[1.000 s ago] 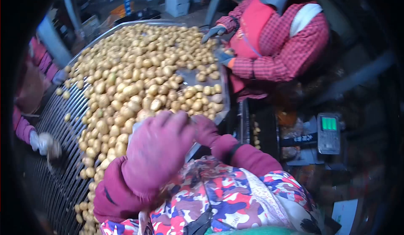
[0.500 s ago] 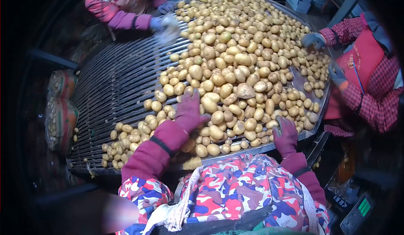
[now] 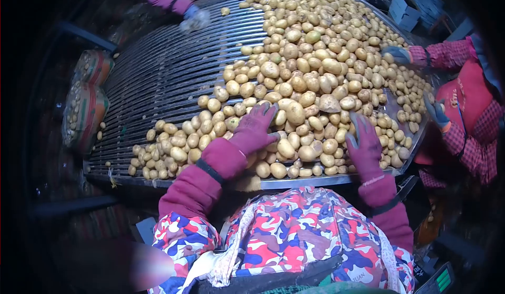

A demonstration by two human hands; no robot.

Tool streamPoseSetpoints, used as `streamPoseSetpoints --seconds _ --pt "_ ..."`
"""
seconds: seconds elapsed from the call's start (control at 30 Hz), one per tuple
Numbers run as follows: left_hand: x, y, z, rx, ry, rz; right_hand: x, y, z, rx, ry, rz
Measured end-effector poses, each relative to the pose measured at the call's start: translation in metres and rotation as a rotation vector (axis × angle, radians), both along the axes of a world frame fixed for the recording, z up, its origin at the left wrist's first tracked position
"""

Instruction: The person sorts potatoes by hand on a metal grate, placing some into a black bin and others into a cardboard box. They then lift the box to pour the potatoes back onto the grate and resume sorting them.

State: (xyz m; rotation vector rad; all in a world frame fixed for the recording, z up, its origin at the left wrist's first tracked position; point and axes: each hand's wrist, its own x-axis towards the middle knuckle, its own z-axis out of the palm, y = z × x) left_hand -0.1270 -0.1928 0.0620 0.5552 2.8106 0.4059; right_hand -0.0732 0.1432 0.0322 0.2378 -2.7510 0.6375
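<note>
A large heap of pale yellow potatoes (image 3: 295, 113) covers much of a slatted metal sorting table (image 3: 158, 78). Purple gloves with grey fingertips are on both hands. My left hand (image 3: 255, 129) lies on the near side of the heap, fingers stretched out against the potatoes, palm down. Over the heap's near right part is my right hand (image 3: 365, 145), fingers apart and pointing away from me, close to the table's front edge. Neither hand is closed around a potato, though the potatoes under the palms are hidden.
A co-worker's gloved hand (image 3: 195, 20) is at the table's far left. Another co-worker's gloved hands (image 3: 435, 110) work at the right edge. Filled sacks (image 3: 84, 115) stand left, a white box (image 3: 404, 11) at the back, and a lit green display (image 3: 443, 281) at lower right.
The view has shifted, moving the table right and up. My right hand has moved forward over the potatoes from near the edge; my left hand stays on the heap. The far co-worker's hand has moved left.
</note>
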Motion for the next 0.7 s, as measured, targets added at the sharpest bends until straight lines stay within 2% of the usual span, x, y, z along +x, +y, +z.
streamPoseSetpoints --seconds 0.03,0.17,0.2,0.23,0.27,0.33,0.4,0.43,0.47,0.53,0.57,0.6,0.63,0.67,0.7 --pt "0.007 -0.007 0.001 -0.011 -0.006 0.015 -0.019 -0.015 0.011 0.086 0.051 0.05" --pt "0.038 -0.036 0.005 0.088 0.249 0.115 -0.08 -0.061 0.015 0.239 -0.155 0.184" --pt "0.044 -0.047 0.008 0.082 0.25 0.134 -0.091 -0.069 0.017 0.338 -0.298 0.117" --pt "0.051 -0.061 0.011 -0.029 0.32 0.195 -0.097 -0.077 0.018 0.437 -0.44 0.051" --pt "0.061 -0.077 0.014 -0.146 0.384 0.256 -0.098 -0.073 0.005 0.392 -0.386 0.04" --pt "0.074 -0.117 0.015 -0.28 0.331 0.414 -0.103 -0.052 -0.004 0.242 -0.287 0.174" --pt "0.093 -0.151 0.017 -0.456 0.27 0.626 -0.105 -0.033 -0.009 -0.055 -0.153 0.271" --pt "0.097 -0.162 0.026 -0.463 0.139 0.761 -0.103 -0.028 -0.007 -0.2 -0.166 0.255" --pt "0.107 -0.18 0.023 -0.488 0.136 0.8 -0.097 -0.026 -0.005 -0.348 -0.187 0.242" --pt "0.128 -0.213 0.004 -0.353 0.209 0.864 -0.076 -0.023 -0.01 -1.147 -0.506 0.261" --pt "0.128 -0.216 0.004 -0.299 0.032 0.932 -0.061 -0.023 -0.014 -1.147 -0.523 0.278" --pt "0.131 -0.225 -0.016 -0.165 0.114 0.916 -0.046 -0.023 -0.019 -1.458 -0.599 0.267" --pt "0.127 -0.22 -0.015 -0.206 0.116 0.926 -0.032 -0.027 -0.016 -1.772 -0.666 0.239" --pt "0.12 -0.214 -0.014 -0.246 0.118 0.929 -0.019 -0.03 -0.011 -1.903 -0.815 0.243" --pt "0.112 -0.21 -0.009 -0.246 0.114 0.929 -0.015 -0.047 -0.004 -1.966 -0.817 0.257"
